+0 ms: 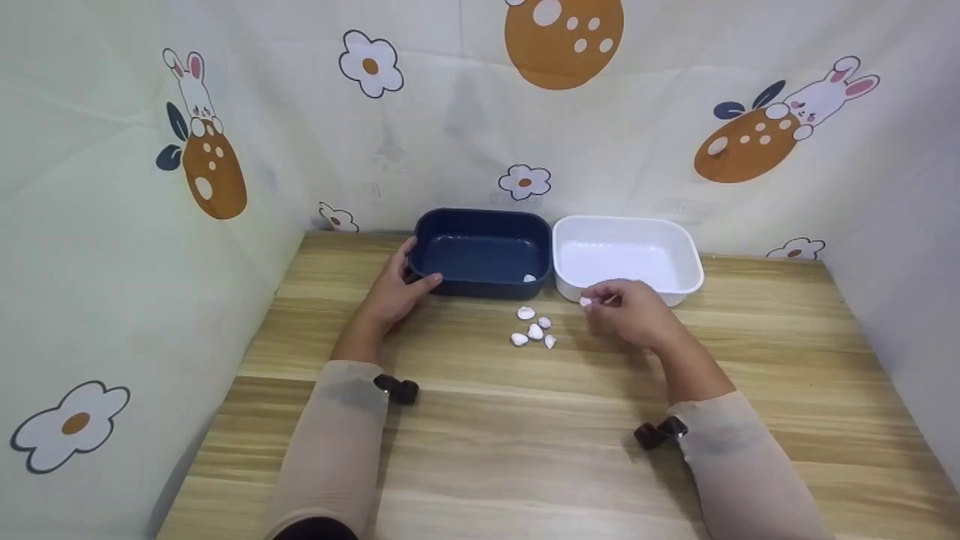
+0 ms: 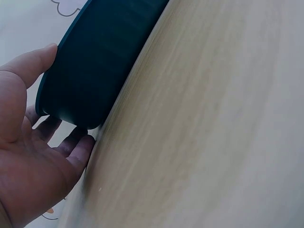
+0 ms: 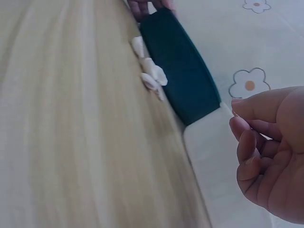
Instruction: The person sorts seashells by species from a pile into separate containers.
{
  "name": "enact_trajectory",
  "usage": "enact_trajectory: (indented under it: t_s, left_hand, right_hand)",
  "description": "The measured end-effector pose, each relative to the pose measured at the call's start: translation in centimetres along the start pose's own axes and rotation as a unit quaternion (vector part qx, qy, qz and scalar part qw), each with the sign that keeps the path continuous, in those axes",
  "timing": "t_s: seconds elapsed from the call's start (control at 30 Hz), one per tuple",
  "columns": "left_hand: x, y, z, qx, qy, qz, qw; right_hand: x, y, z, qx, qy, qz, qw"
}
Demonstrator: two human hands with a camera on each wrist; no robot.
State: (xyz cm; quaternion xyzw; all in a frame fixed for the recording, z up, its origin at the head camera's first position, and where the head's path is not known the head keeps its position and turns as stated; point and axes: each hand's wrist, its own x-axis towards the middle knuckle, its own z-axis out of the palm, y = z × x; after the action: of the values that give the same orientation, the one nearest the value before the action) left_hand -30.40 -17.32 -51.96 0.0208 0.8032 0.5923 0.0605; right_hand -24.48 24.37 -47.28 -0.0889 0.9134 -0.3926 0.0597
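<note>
My left hand (image 1: 394, 291) holds the left end of a dark blue bin (image 1: 480, 289), its thumb at the front rim and its fingers along the end wall. One small white seashell (image 1: 529, 278) lies inside this bin, near the front right corner. My right hand (image 1: 634, 313) pinches another seashell (image 1: 586, 301) between thumb and fingertips, just in front of a white bin (image 1: 694, 285). On the table before the bins lie several loose white seashells (image 1: 535, 331) in a small group. In the right wrist view only a thin edge of the pinched shell shows.
Both bins stand side by side at the back of the wood-grain table (image 1: 525, 450), near a patterned cloth wall (image 1: 450, 120). More cloth hangs at the left and right sides. A small dark wrist device (image 1: 397, 390) is on each sleeve.
</note>
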Motion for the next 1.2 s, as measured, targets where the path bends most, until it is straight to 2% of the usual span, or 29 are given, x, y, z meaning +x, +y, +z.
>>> enact_trajectory:
  t_s: [0.33,0.57,0.73,1.2]
  left_hand:
    - [0.1,-0.1,0.0,-0.005,-0.001,-0.007,1.0000]
    - [0.0,0.1,0.0,-0.007,-0.001,-0.011,0.9999]
    - [0.1,0.0,0.0,-0.006,0.000,-0.009,0.9999]
    - [0.0,0.1,-0.1,-0.007,-0.013,0.001,0.9999]
  right_hand:
    - [-0.2,0.7,-3.2,0.021,0.051,0.018,0.9983]
    - [-0.2,1.7,-4.6,0.028,0.077,0.039,0.9958]
    - [-0.3,1.9,-5.0,0.035,0.087,0.052,0.9942]
    - [-0.2,1.9,-4.8,0.038,0.103,0.051,0.9927]
